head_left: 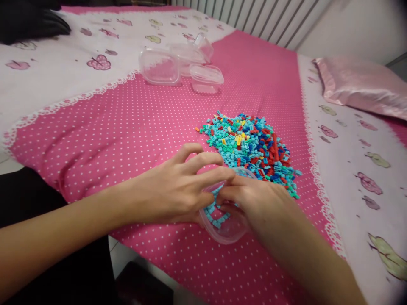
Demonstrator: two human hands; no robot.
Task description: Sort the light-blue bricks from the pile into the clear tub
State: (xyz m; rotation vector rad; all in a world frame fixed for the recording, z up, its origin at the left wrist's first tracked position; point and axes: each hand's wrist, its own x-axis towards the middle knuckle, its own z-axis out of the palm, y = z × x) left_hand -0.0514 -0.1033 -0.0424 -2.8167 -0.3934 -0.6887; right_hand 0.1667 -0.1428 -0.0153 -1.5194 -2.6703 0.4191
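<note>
A round clear plastic container (227,237) with some light-blue building bricks (219,222) in it stands on the bed's near part. My left hand (178,186) is at its left rim, fingers bent and spread apart over the opening, the thumb reaching inside. From the right, my right hand (267,203) dips into the container with its fingers pressed together; whatever is between them is hidden. Just beyond the container lies a heap of small bricks (244,140), mostly light blue and green, with red, dark blue and yellow ones among them.
Several clear plastic containers (160,67) are grouped farther back on the pink dotted bedspread (111,135). A pink satin pillow (362,84) lies at the right, near a barred headboard (254,17). Something black (32,21) rests at the far left. The bed's edge runs along the near left.
</note>
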